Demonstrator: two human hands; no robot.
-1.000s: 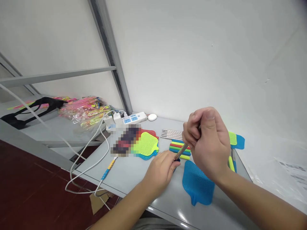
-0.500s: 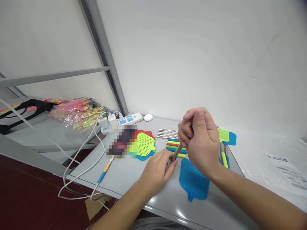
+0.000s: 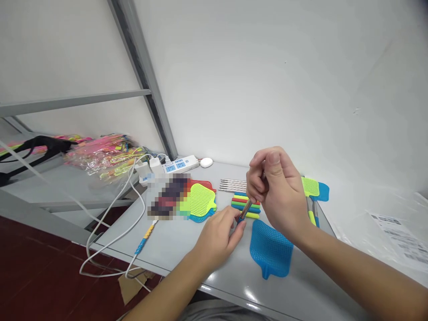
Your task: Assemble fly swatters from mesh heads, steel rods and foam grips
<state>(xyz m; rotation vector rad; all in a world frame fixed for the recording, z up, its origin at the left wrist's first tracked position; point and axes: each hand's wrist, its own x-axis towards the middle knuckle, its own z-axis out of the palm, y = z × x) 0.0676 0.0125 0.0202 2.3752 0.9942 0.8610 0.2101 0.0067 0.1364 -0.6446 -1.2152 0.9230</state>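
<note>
My left hand (image 3: 219, 232) is closed around a blue handle (image 3: 240, 219), most of which its fingers hide. A metal rod (image 3: 246, 208) rises at a slant from the handle's end, and my right hand (image 3: 279, 191) is wrapped round its upper part. Below my right hand lies a blue fly swatter head (image 3: 271, 249) with a mesh face. Behind my hands are several coloured handles (image 3: 245, 206) in a row and several metal rods (image 3: 232, 184). A yellow-green swatter head (image 3: 202, 199) tops a pile with red and blue ones to the left.
Swatters with a yellow-green head (image 3: 310, 186) and a blue head (image 3: 323, 191) lie at the right. Beyond them is clear plastic wrapping (image 3: 368, 232). A power strip (image 3: 180, 164), a white oval object (image 3: 206, 162) and a blurred phone-like item (image 3: 170, 196) occupy the left, with white cables (image 3: 87, 249) hanging down.
The view has swung slightly to the right. Both hands keep their hold on the rod and handle; the right fingers look a little looser, and the handle's blue end shows more clearly.
</note>
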